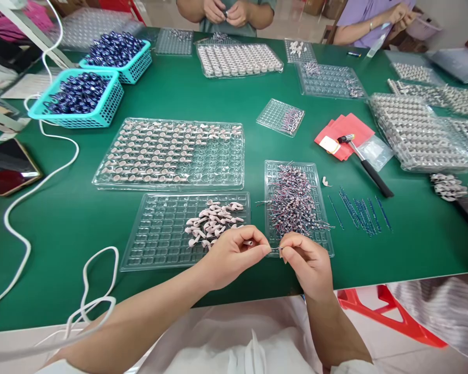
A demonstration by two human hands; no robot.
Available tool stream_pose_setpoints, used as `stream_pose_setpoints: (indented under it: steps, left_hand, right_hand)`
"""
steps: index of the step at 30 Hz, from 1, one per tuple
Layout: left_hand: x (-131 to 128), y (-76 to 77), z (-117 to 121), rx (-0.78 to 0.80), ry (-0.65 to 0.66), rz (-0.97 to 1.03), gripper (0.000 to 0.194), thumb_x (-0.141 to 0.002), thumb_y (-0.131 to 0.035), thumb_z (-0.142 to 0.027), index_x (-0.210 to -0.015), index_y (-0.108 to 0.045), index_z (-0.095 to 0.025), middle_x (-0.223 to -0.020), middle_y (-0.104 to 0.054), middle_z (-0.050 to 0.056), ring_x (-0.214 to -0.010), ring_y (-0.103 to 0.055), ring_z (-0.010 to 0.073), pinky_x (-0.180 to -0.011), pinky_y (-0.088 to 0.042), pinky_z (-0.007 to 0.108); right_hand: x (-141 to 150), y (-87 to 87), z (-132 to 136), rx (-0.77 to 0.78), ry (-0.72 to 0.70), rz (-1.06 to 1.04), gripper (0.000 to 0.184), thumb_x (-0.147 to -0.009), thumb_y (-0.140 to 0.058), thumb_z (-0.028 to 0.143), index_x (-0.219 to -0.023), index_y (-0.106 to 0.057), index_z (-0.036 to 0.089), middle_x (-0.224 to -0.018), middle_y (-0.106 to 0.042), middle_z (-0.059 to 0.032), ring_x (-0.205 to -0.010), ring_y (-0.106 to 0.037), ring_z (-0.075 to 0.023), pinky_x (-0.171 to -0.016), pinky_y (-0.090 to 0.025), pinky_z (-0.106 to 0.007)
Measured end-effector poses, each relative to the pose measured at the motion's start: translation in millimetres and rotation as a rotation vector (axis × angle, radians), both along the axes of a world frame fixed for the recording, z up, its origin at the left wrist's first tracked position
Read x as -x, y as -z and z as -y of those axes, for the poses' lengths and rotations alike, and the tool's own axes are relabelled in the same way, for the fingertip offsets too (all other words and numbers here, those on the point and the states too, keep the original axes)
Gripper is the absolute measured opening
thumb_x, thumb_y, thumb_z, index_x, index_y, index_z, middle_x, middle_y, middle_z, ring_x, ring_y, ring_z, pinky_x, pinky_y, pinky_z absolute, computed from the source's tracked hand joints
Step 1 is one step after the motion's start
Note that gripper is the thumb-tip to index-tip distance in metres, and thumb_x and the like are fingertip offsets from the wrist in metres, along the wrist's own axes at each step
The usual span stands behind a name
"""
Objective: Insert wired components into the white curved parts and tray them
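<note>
My left hand [237, 254] is closed, thumb and forefinger pinched at one end of a thin wire [274, 249]. The pale stem of an earbud shell [248, 242] shows between these fingers; I cannot tell whether it is gripped. My right hand [310, 265] pinches the wire's other end, where a tiny part is mostly hidden by fingertips. Just beyond it, a clear tray [324, 208] bears a heap of small wired parts [294, 200]. Beside my left hand, white earbud shells [214, 221] lie loose on another clear tray [152, 234].
A larger tray [218, 166] holds rows of shells. Blue baskets [113, 98] of dark glossy parts stand far left, near a phone [11, 166] and white cable [72, 156]. Rightward lie a small hammer [368, 169], red packets [353, 132] and blue strips [361, 215]. Co-workers [234, 15] sit opposite.
</note>
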State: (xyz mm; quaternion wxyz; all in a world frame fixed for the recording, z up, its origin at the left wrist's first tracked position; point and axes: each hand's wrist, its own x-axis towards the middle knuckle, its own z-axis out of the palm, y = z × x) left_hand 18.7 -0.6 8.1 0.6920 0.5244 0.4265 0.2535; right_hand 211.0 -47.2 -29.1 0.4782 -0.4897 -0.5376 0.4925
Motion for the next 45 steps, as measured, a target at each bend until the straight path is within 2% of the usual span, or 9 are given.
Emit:
stream_pose_setpoints:
  steps: [9,14,20,22,26,29,34,42,45]
  left_hand:
    - [1,-0.5,3,-0.245,-0.003,-0.145,0.018,-0.087,-0.059,-0.028,-0.074,-0.066,-0.017,-0.068,-0.048,0.000,-0.061,-0.044,0.0120,-0.056,-0.033,0.024]
    - [1,-2.3,2,-0.209,0.028,-0.115,0.018,-0.089,-0.058,-0.029,-0.079,-0.065,-0.017,-0.073,-0.053,0.001,-0.063,-0.045,0.0128,-0.057,-0.034,0.025]
    - [11,4.3,5,-0.114,0.127,-0.025,0.024,-0.096,-0.045,-0.024,-0.115,-0.059,-0.020,-0.084,-0.048,0.001,-0.075,-0.044,0.0152,-0.068,-0.038,0.028]
    - [13,7.1,6,-0.091,0.126,-0.012,0.024,-0.098,-0.040,-0.022,-0.116,-0.056,-0.021,-0.084,-0.046,0.000,-0.075,-0.043,0.0148,-0.069,-0.038,0.028]
    - [10,11.6,8,-0.065,0.089,0.034,0.023,-0.105,-0.037,-0.033,-0.114,-0.054,-0.022,-0.079,-0.042,-0.002,-0.068,-0.039,0.0131,-0.063,-0.036,0.027]
    - [7,14.7,8,-0.096,0.064,0.102,0.022,-0.105,-0.039,-0.034,-0.112,-0.056,-0.022,-0.080,-0.044,-0.001,-0.068,-0.043,0.0123,-0.063,-0.039,0.026]
    - [3,18.3,5,-0.146,0.005,0.178,0.020,-0.099,-0.052,-0.025,-0.105,-0.071,-0.022,-0.103,-0.050,0.005,-0.084,-0.055,0.0134,-0.072,-0.052,0.027]
    - [-1,21.7,3,0.018,-0.107,0.185,0.017,-0.090,-0.066,-0.023,-0.104,-0.069,-0.016,-0.085,-0.069,0.003,-0.073,-0.066,0.0117,-0.069,-0.055,0.023]
    - [-1,19.0,2,-0.008,-0.106,0.144,0.012,-0.089,-0.066,-0.024,-0.096,-0.067,-0.014,-0.077,-0.070,0.002,-0.069,-0.065,0.0108,-0.067,-0.055,0.022]
  right_hand:
    - [0,1.1,1,0.023,0.012,-0.017,0.015,-0.093,-0.060,0.027,-0.081,-0.066,0.021,-0.073,-0.059,0.0002,-0.064,-0.054,-0.0123,-0.056,-0.043,-0.024]
    - [-1,1.5,2,0.015,0.048,0.010,0.014,-0.093,-0.060,0.027,-0.082,-0.066,0.021,-0.072,-0.060,-0.0003,-0.064,-0.054,-0.0131,-0.055,-0.043,-0.024]
    - [-1,4.3,3,-0.022,0.144,0.026,0.009,-0.091,-0.062,0.026,-0.086,-0.068,0.022,-0.076,-0.061,-0.0007,-0.066,-0.055,-0.0135,-0.057,-0.045,-0.025]
    - [-1,4.8,2,-0.045,0.160,0.001,0.009,-0.091,-0.062,0.024,-0.086,-0.069,0.023,-0.076,-0.061,-0.0007,-0.068,-0.055,-0.0138,-0.059,-0.045,-0.025]
    - [0,4.5,1,-0.093,0.181,-0.029,0.009,-0.092,-0.062,0.021,-0.087,-0.069,0.023,-0.077,-0.061,-0.0012,-0.073,-0.056,-0.0148,-0.063,-0.045,-0.027]
    - [1,4.6,1,-0.117,0.190,-0.027,0.009,-0.091,-0.062,0.019,-0.087,-0.069,0.023,-0.078,-0.061,-0.0016,-0.074,-0.056,-0.0154,-0.065,-0.046,-0.028]
    - [2,6.4,1,-0.162,0.229,-0.070,0.011,-0.091,-0.061,0.016,-0.089,-0.069,0.023,-0.077,-0.060,-0.0009,-0.072,-0.055,-0.0144,-0.064,-0.044,-0.028]
    - [3,6.6,3,-0.186,0.241,-0.046,0.013,-0.091,-0.060,0.014,-0.090,-0.068,0.023,-0.078,-0.061,-0.0004,-0.072,-0.055,-0.0144,-0.065,-0.043,-0.028]
    - [2,6.2,4,-0.179,0.244,-0.011,0.012,-0.091,-0.059,0.015,-0.088,-0.067,0.023,-0.077,-0.061,0.0001,-0.072,-0.055,-0.0142,-0.065,-0.043,-0.028]
